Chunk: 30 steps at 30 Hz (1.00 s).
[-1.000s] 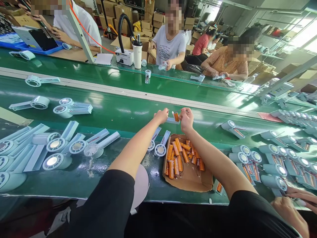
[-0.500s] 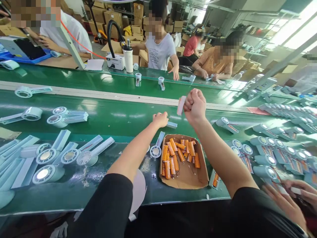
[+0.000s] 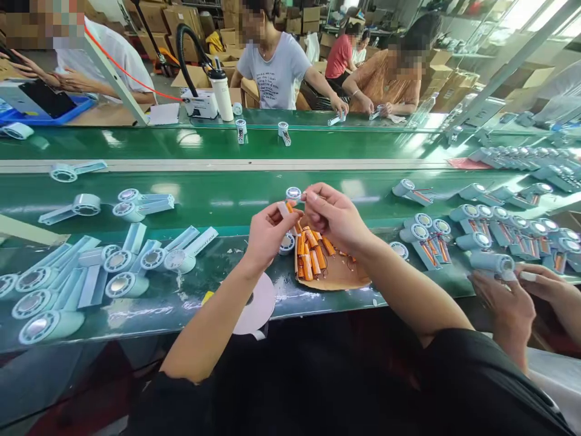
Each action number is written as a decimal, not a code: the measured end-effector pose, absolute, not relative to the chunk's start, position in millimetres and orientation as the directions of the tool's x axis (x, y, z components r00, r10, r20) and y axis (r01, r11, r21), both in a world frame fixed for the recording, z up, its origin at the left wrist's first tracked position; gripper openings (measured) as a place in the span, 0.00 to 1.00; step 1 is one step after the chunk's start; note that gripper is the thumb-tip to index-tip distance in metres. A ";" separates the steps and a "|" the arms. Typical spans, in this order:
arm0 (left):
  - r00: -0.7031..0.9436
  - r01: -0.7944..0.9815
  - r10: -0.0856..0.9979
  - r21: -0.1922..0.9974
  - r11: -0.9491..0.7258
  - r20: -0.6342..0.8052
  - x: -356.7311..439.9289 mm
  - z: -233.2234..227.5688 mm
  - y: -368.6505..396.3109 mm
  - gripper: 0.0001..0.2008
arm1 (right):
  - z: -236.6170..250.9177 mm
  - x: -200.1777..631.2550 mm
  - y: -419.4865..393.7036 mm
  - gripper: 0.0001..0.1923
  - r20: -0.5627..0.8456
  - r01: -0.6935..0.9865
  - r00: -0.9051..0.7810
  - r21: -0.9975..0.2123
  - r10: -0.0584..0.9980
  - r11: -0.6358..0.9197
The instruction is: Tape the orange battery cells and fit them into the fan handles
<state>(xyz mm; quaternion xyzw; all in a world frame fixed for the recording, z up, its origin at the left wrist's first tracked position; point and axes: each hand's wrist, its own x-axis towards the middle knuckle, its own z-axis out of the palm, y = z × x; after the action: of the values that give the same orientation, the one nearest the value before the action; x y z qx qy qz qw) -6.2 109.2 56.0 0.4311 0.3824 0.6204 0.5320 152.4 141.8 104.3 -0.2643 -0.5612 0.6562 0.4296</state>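
Observation:
My left hand (image 3: 267, 236) is closed around an orange battery (image 3: 289, 209) with a white strip on its side. Close beside it, my right hand (image 3: 336, 218) has thumb and forefinger pinched together near the battery's end; what they hold is too small to make out. Just beyond my fingers the round head of a light-blue handheld fan (image 3: 293, 193) shows, the rest of it hidden. Below my hands sits a cardboard tray (image 3: 338, 278) with several orange batteries (image 3: 310, 257). Another fan head (image 3: 287, 243) lies at the tray's left side, partly covered by my left hand.
Light-blue fan housings (image 3: 127, 284) are heaped at the left. Rows of housings with orange batteries (image 3: 499, 221) lie at the right, near a co-worker's hands (image 3: 503, 309). A white tape roll (image 3: 258, 306) sits at the front edge. Several people work across the green belt (image 3: 218, 212).
My right hand has come down and left to meet my left hand. The battery with the white strip has passed from right to left. My left hand has let go of the fan housing.

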 end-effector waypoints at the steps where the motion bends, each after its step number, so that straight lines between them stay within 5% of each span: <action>1: -0.086 -0.352 0.991 0.927 -0.128 0.104 -10.5 54.4 103.6 0.28 | 101.0 153.7 138.2 0.24 0.115 -0.240 -0.513 -0.971 0.851 -0.013; 5: 0.002 -0.423 0.999 0.906 -0.031 0.035 -16.4 47.1 83.1 0.32 | 92.8 157.0 127.3 0.26 0.090 -0.193 -0.539 -0.981 0.837 -0.019; 12: 0.090 -0.464 0.995 0.883 0.076 -0.038 -6.2 41.8 65.7 0.21 | 94.7 148.7 112.5 0.27 0.148 -0.217 -0.463 -0.975 0.874 0.050; 19: 0.307 -0.495 0.950 0.844 0.205 -0.051 -24.5 32.4 55.5 0.36 | 99.9 151.0 105.2 0.26 0.142 -0.276 -0.463 -0.961 0.875 0.010; 30: 0.494 -0.496 0.869 0.834 0.241 0.042 -41.9 15.7 46.6 0.47 | 93.2 144.9 89.5 0.26 0.109 -0.328 -0.410 -0.944 0.906 -0.035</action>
<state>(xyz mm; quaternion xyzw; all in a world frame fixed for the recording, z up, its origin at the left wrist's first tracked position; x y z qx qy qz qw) -41.9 46.6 15.7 0.4193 0.2224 0.4514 0.7556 144.9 89.5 93.2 -0.2799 -0.5156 0.6627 0.4656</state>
